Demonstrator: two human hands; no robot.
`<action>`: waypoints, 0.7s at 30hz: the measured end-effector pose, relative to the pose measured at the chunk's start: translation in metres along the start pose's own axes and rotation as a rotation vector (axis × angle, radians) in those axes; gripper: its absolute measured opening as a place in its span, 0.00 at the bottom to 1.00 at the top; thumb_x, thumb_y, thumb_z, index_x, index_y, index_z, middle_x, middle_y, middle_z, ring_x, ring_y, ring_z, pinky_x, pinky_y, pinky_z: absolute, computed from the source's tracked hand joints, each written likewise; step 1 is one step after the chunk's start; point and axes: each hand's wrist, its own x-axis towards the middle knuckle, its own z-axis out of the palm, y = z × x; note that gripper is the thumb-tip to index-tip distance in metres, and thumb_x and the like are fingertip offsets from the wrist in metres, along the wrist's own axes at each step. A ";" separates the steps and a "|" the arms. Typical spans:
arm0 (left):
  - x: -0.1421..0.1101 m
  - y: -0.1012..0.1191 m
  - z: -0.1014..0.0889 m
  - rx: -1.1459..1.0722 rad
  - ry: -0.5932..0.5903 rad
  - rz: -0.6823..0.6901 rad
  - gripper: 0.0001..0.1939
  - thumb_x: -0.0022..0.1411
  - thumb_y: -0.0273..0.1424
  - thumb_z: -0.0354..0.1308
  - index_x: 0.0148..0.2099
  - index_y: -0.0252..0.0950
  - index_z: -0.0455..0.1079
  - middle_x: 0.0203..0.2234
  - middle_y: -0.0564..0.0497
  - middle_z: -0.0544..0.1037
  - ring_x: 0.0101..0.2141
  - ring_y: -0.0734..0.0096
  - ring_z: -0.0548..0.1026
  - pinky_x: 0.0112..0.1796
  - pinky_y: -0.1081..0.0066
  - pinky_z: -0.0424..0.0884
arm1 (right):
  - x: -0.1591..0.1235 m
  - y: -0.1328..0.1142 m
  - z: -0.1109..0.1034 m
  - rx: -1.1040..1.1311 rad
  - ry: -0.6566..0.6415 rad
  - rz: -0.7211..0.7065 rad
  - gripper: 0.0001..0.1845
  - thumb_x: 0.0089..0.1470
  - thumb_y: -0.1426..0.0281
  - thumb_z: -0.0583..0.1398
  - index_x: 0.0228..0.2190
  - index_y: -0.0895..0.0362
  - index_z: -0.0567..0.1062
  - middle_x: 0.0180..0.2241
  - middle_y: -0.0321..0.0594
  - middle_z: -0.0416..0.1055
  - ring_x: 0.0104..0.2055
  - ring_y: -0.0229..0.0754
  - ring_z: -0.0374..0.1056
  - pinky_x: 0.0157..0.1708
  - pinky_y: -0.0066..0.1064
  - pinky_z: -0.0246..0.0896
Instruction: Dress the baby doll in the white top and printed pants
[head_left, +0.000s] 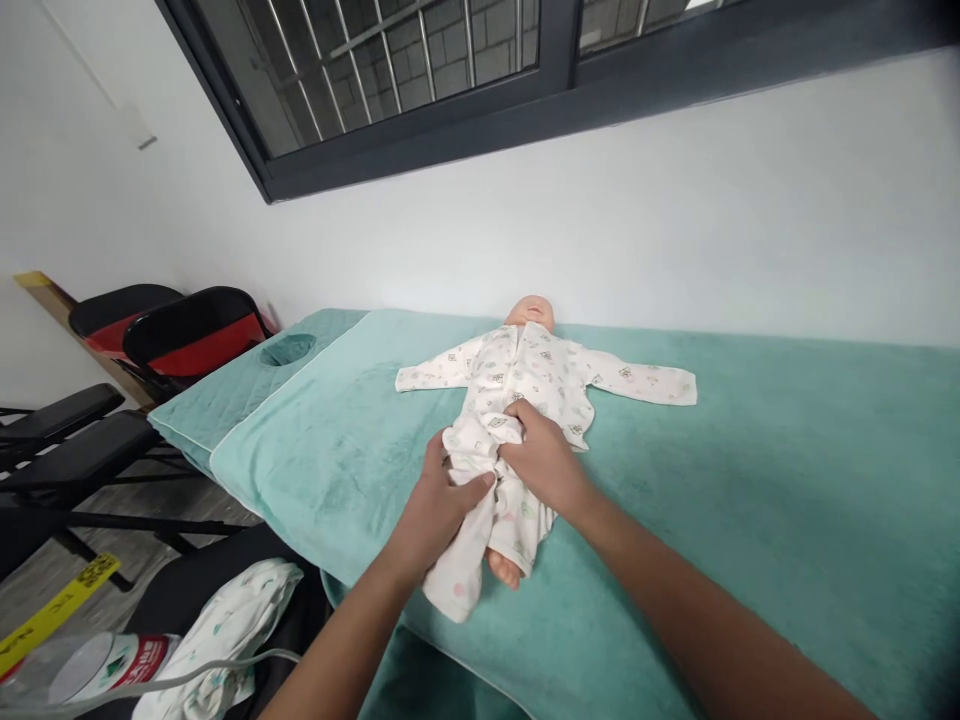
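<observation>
A baby doll (530, 312) lies on its back on a teal towel-covered bed (750, 480), head toward the wall. It wears a white printed romper (525, 375) with both sleeves spread out sideways. My left hand (439, 500) is closed, pinching the romper fabric at the doll's hip on the left side. My right hand (544, 460) is closed on the bunched fabric at the doll's waist. One bare doll foot (504, 570) sticks out of the lower romper leg near the bed's front edge.
Black and red folding chairs (187, 335) stand at the left beside the bed. Another printed white garment (232, 625) lies on a dark seat at lower left, next to a clear container (90, 665). A dark-framed barred window (450, 60) sits above.
</observation>
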 end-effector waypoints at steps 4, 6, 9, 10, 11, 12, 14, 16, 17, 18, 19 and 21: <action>0.024 0.007 0.003 -0.003 0.150 0.112 0.27 0.53 0.30 0.59 0.57 0.38 0.62 0.53 0.44 0.71 0.52 0.59 0.69 0.50 0.63 0.66 | -0.003 -0.005 -0.007 0.010 -0.119 -0.109 0.08 0.49 0.69 0.58 0.35 0.53 0.70 0.35 0.34 0.71 0.37 0.41 0.66 0.35 0.30 0.57; 0.036 0.018 -0.007 -0.139 0.206 0.155 0.26 0.51 0.26 0.56 0.54 0.38 0.65 0.54 0.44 0.70 0.53 0.59 0.68 0.50 0.63 0.66 | -0.002 -0.004 -0.017 0.082 -0.181 -0.165 0.10 0.54 0.63 0.58 0.37 0.53 0.70 0.36 0.34 0.72 0.38 0.41 0.67 0.36 0.30 0.59; 0.051 0.035 -0.022 -0.185 0.270 0.296 0.22 0.51 0.27 0.54 0.50 0.39 0.69 0.53 0.47 0.72 0.55 0.59 0.67 0.51 0.62 0.65 | 0.003 0.005 -0.032 0.063 -0.039 -0.236 0.12 0.60 0.59 0.54 0.38 0.53 0.70 0.37 0.36 0.71 0.37 0.41 0.68 0.35 0.30 0.61; 0.056 0.038 -0.024 -0.094 0.248 0.304 0.20 0.52 0.28 0.55 0.49 0.39 0.70 0.52 0.47 0.73 0.53 0.59 0.68 0.51 0.61 0.65 | 0.005 0.009 -0.035 -0.036 0.052 -0.263 0.11 0.60 0.59 0.54 0.38 0.53 0.70 0.38 0.37 0.71 0.38 0.42 0.67 0.36 0.32 0.61; 0.060 0.040 -0.022 0.040 0.194 0.289 0.19 0.52 0.29 0.56 0.49 0.40 0.71 0.50 0.48 0.74 0.51 0.59 0.70 0.51 0.61 0.66 | 0.007 0.013 -0.037 -0.174 0.128 -0.299 0.11 0.59 0.60 0.56 0.39 0.53 0.70 0.40 0.39 0.71 0.40 0.44 0.67 0.37 0.33 0.61; 0.064 0.040 -0.019 0.195 0.115 0.273 0.19 0.52 0.30 0.57 0.48 0.40 0.72 0.49 0.47 0.74 0.50 0.59 0.70 0.50 0.61 0.66 | 0.008 0.017 -0.037 -0.328 0.176 -0.339 0.11 0.58 0.61 0.58 0.40 0.53 0.70 0.42 0.41 0.70 0.43 0.46 0.65 0.39 0.35 0.60; 0.072 0.038 -0.006 0.507 -0.027 0.298 0.20 0.50 0.31 0.60 0.48 0.40 0.71 0.49 0.46 0.72 0.49 0.58 0.70 0.49 0.61 0.67 | 0.010 0.022 -0.034 -0.598 0.193 -0.400 0.12 0.57 0.63 0.59 0.42 0.54 0.70 0.43 0.44 0.69 0.44 0.49 0.63 0.38 0.36 0.59; 0.077 0.037 0.011 0.796 -0.049 0.392 0.21 0.50 0.33 0.62 0.49 0.40 0.68 0.50 0.45 0.68 0.50 0.55 0.67 0.47 0.60 0.67 | 0.012 0.025 -0.028 -0.751 0.201 -0.411 0.07 0.59 0.66 0.57 0.38 0.55 0.71 0.40 0.45 0.69 0.41 0.48 0.63 0.34 0.35 0.58; 0.078 0.037 0.019 0.928 -0.029 0.433 0.22 0.51 0.35 0.62 0.49 0.40 0.67 0.50 0.44 0.67 0.50 0.54 0.67 0.46 0.59 0.68 | 0.012 0.026 -0.025 -0.783 0.226 -0.402 0.06 0.60 0.67 0.55 0.36 0.55 0.71 0.38 0.44 0.69 0.40 0.48 0.64 0.32 0.34 0.57; 0.079 0.039 0.026 1.043 -0.008 0.461 0.21 0.51 0.35 0.62 0.49 0.39 0.66 0.50 0.43 0.67 0.49 0.52 0.67 0.44 0.58 0.68 | 0.013 0.026 -0.023 -0.781 0.258 -0.390 0.07 0.61 0.67 0.54 0.33 0.55 0.70 0.36 0.43 0.69 0.39 0.47 0.64 0.31 0.33 0.56; 0.079 0.041 0.030 1.131 0.005 0.481 0.20 0.52 0.35 0.61 0.48 0.39 0.66 0.49 0.42 0.67 0.47 0.51 0.68 0.43 0.58 0.68 | 0.013 0.027 -0.023 -0.740 0.294 -0.374 0.09 0.61 0.67 0.53 0.31 0.55 0.70 0.34 0.42 0.69 0.37 0.45 0.64 0.30 0.33 0.56; 0.079 0.045 0.033 1.189 0.016 0.524 0.13 0.55 0.32 0.57 0.44 0.38 0.66 0.47 0.42 0.68 0.45 0.53 0.70 0.41 0.59 0.68 | 0.012 0.032 -0.028 -0.547 0.394 -0.300 0.10 0.62 0.65 0.53 0.30 0.55 0.68 0.30 0.39 0.68 0.32 0.42 0.65 0.30 0.31 0.57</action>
